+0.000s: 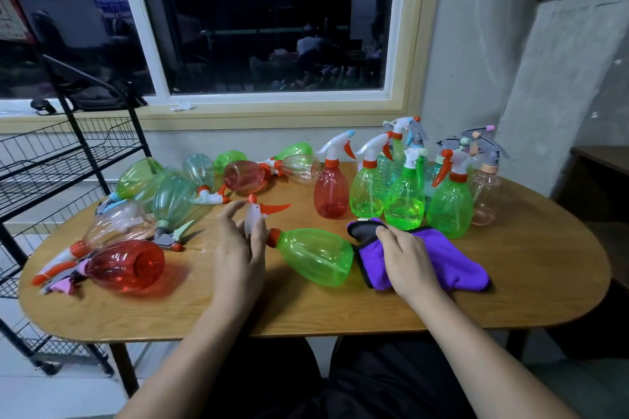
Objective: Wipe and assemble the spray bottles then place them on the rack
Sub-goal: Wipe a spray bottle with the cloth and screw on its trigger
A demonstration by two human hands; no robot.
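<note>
Near the front middle of the desk (340, 311), a green spray bottle (316, 258) lies on its side with its orange collar pointing left. The left grip (238, 248) curls its fingers round the bottle's white spray head (253, 219), whose orange trigger juts to the right. The right grip (405, 255) clutches a purple cloth (452, 265) that lies just beside the bottle's base. Behind the cloth stands a cluster of upright bottles (405, 194) with heads fitted. Further left, more bottles (170, 197) lie on their sides. A black wire rack (85, 146) stands at the desk's left end.
</note>
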